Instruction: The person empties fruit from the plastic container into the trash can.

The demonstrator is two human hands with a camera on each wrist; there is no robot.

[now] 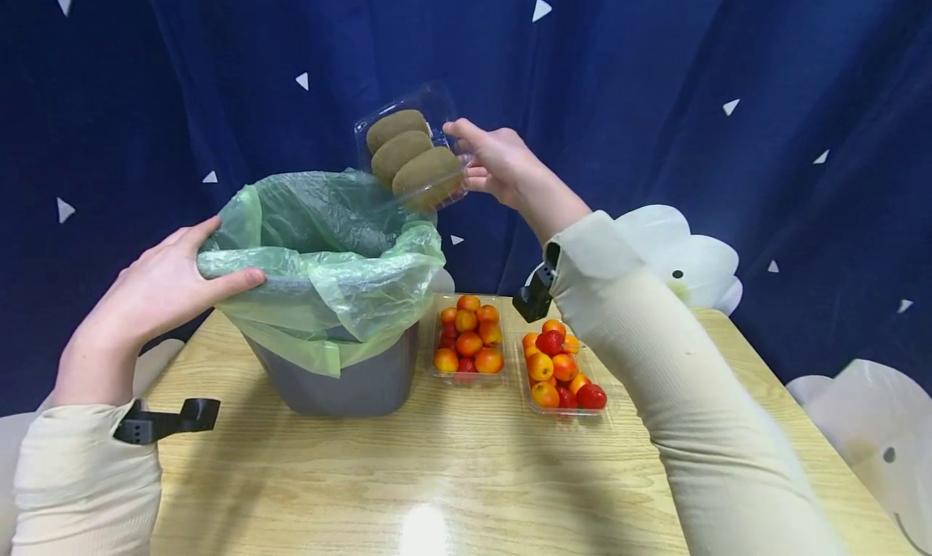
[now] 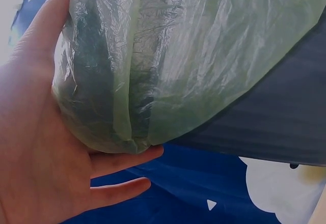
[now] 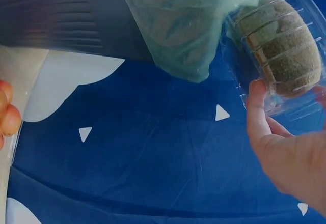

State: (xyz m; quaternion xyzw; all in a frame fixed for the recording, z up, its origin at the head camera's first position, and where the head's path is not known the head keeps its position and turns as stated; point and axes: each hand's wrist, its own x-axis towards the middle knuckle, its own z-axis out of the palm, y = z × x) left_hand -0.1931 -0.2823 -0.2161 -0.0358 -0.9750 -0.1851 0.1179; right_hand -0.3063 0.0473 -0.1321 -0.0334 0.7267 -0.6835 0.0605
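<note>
My right hand (image 1: 502, 161) pinches the right edge of a clear plastic box (image 1: 450, 185), held tilted above the back right rim of a bin. Three brown kiwis (image 1: 403, 145) lie in a row in the box; the right wrist view shows a kiwi (image 3: 290, 56) through its ribbed plastic. The grey bin (image 1: 342, 390) stands on the table, lined with a green plastic bag (image 1: 320, 281) folded over its rim. My left hand (image 1: 156, 281) rests against the bin's left corner, thumb along the front, fingers fairly straight in the left wrist view. The bin's bottom is hidden.
Right of the bin sit two clear boxes of orange and red fruit, a nearer-bin box (image 1: 468, 337) and a right box (image 1: 562, 370) under my right forearm. A wooden table (image 1: 437, 475) carries them. Behind hangs a blue curtain (image 1: 466, 38) with white triangles.
</note>
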